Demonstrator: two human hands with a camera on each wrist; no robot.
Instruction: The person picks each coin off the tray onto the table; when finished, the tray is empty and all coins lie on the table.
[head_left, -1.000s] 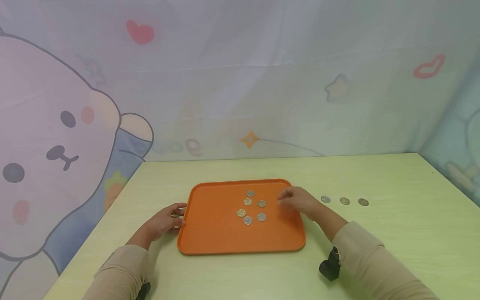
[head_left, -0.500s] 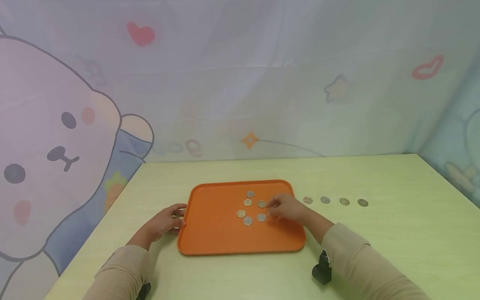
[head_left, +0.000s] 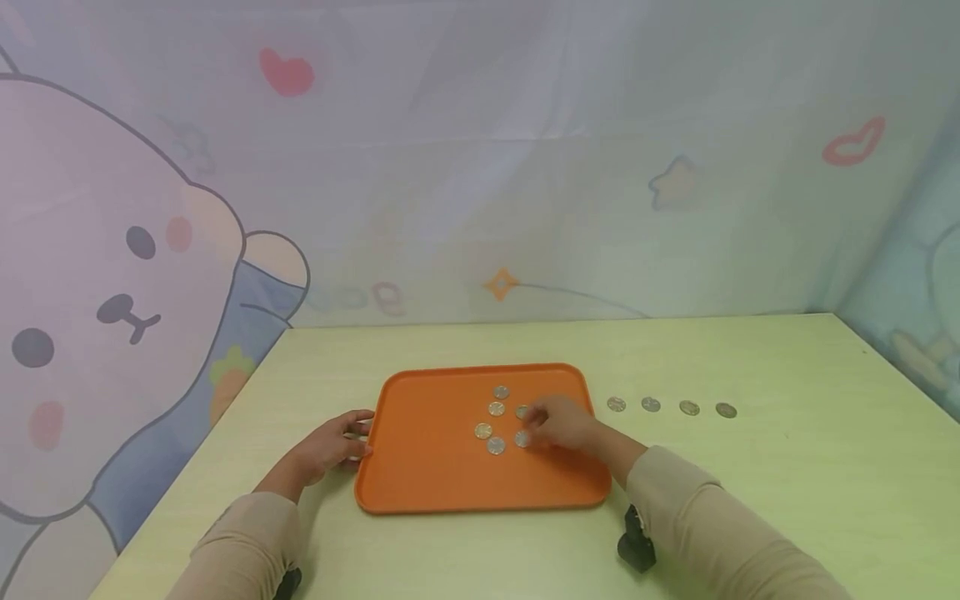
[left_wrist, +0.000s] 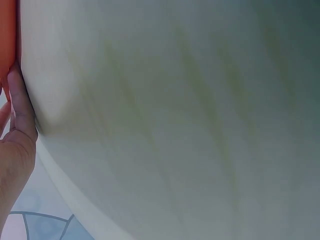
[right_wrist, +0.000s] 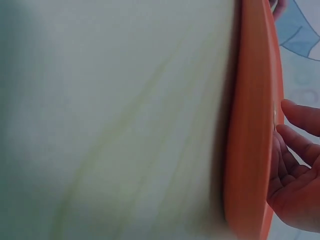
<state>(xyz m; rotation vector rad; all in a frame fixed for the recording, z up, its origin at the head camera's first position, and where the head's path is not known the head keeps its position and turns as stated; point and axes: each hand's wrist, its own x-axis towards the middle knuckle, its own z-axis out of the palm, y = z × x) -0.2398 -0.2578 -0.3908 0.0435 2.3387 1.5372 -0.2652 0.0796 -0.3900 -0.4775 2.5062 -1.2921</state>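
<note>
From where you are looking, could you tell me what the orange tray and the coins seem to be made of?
The orange tray looks like moulded plastic with a matte finish: even colour, rounded corners, a smooth raised rim. The coins on the tray and the coins on the table look like metal, silvery and faintly shiny, though they are too small to be sure.

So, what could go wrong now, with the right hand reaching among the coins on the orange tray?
The right hand is over coins lying close together on the orange tray; its fingers may nudge the neighbouring coins and scatter the group. The left hand only touches the tray's edge, so the tray might slide on the table towards the four coins in a row.
</note>
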